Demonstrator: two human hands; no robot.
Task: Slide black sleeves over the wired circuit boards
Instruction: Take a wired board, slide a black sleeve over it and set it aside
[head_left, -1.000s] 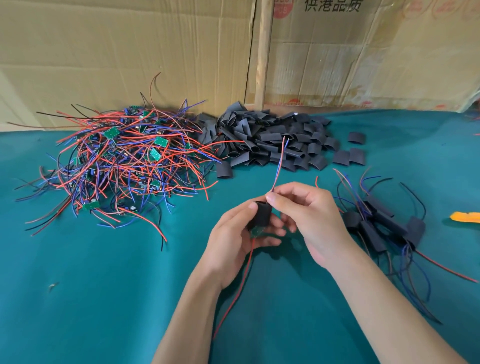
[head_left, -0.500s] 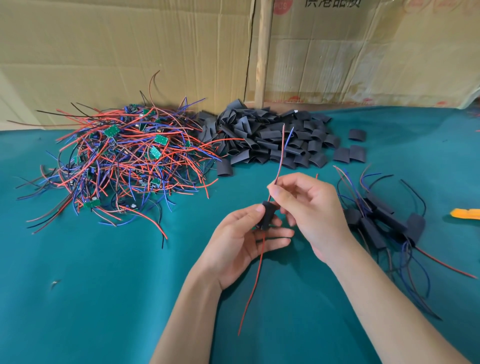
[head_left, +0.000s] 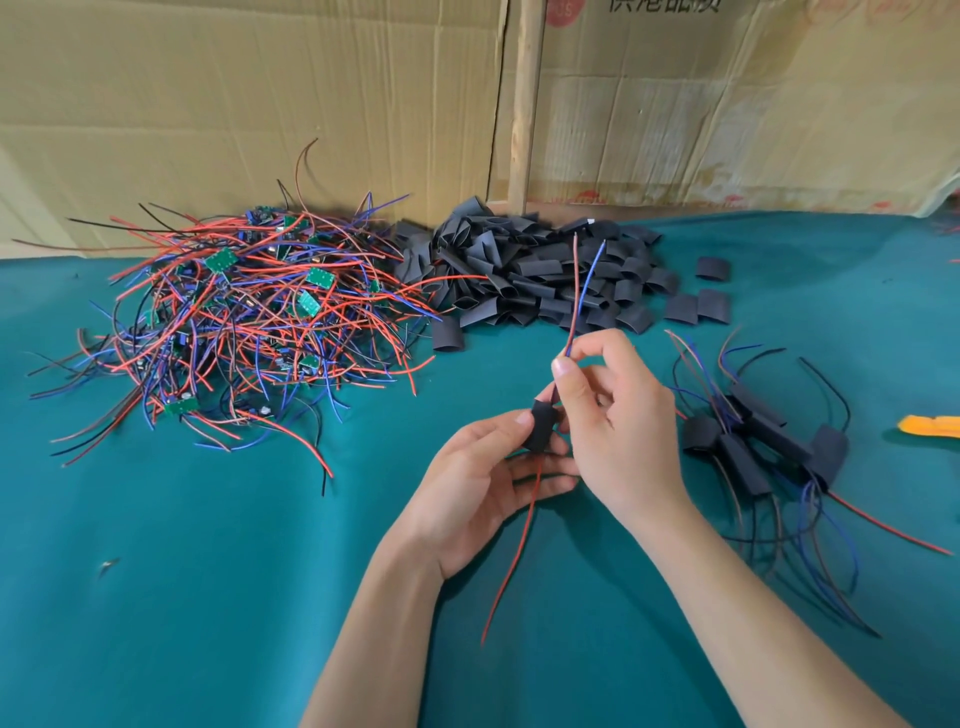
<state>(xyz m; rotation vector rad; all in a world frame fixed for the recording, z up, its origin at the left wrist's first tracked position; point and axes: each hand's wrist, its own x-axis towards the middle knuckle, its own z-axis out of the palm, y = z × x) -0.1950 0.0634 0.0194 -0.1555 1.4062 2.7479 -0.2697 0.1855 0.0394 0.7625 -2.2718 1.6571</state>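
Head view: most of the job is left, judging by the pile sizes.
In hand: left hand (head_left: 483, 467) grips a black sleeve (head_left: 540, 426) that hides its board; right hand (head_left: 618, 415) pinches the red and blue wires (head_left: 584, 291) above it.
Done: small sleeved cluster (head_left: 763, 441), right.
Left: big tangle of bare wired boards (head_left: 249, 322); heap of empty sleeves (head_left: 530, 270).

The left hand (head_left: 480, 480) is held palm up near the middle of the scene, its fingers extended to the right and a black sleeve (head_left: 541, 427) pinched at the thumb tip. The right hand (head_left: 618, 431) is raised just right of it, back turned to the camera, with thin wires (head_left: 577, 306) pinched between thumb and forefinger. Both bare forearms are extended from the near edge.
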